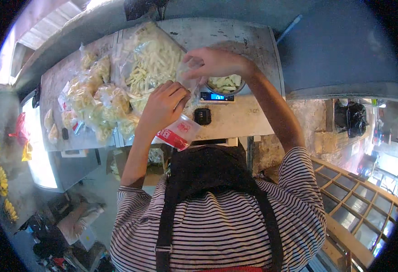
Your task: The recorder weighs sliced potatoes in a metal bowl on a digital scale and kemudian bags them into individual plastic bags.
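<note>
A thin clear plastic bag (189,83) stretches between my two hands above the table. My left hand (165,107) has its fingers curled at the bag's lower side. Higher up, my right hand (216,63) bends its fingers and thumb around the upper part of the film; the exact grip is blurred. Below my right forearm, a round bowl of cut pale potato pieces (224,83) rests on a digital kitchen scale (217,97) with a lit display. Left of my hands lies a large clear bag of cut potato sticks (151,64).
Several small filled, clear bags (97,98) are heaped on the left of the worn table (253,115). A red-and-white printed plastic packet (180,132) lies at the front edge, near a small black object (202,116). A wooden lattice frame (355,200) stands to the right.
</note>
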Tool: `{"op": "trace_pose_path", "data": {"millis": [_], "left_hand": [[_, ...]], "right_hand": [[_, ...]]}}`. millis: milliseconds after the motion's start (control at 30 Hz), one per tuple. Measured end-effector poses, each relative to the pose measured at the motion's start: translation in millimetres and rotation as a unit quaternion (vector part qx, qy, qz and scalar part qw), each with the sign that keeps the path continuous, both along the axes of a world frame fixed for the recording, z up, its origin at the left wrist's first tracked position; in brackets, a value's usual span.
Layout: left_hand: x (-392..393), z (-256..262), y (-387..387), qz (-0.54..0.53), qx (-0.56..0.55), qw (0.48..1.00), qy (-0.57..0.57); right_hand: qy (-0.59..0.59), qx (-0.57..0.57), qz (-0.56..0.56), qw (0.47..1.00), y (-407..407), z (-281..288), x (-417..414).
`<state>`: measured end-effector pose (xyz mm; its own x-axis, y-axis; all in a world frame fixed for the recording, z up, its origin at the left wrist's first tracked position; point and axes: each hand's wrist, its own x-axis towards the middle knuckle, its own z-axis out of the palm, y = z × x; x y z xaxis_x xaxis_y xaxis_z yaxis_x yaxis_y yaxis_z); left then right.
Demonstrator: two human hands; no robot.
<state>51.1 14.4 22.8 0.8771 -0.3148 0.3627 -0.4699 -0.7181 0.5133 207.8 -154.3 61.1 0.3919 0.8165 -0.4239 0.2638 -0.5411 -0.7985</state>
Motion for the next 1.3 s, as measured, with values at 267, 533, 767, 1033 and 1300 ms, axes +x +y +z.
{"op": "trace_pose_path", "data": {"millis": [267, 533, 767, 1033, 1300], "left_hand": [[-1, 0, 9, 0.036, -0.045, 0.998, -0.023], [0, -4, 13, 0.048, -0.050, 0.998, -0.006], [3, 5, 7, 0.031, -0.038, 0.999, 0.002], [1, 4, 17, 0.036, -0.024, 0.999, 0.024], [13, 24, 33, 0.039, -0.023, 0.993, 0.111]], "right_hand": [[-0.079, 0.143, -0.068, 0.984, -63, -54, 23], [-0.383, -0.136, -0.028, 0.913, -107, -142, 6], [-0.353, -0.227, -0.026, 0.907, -70, -159, 15], [-0.333, -0.188, -0.033, 0.923, -82, -183, 32], [-0.201, 0.020, -0.132, 0.970, -109, -192, 62]]}}
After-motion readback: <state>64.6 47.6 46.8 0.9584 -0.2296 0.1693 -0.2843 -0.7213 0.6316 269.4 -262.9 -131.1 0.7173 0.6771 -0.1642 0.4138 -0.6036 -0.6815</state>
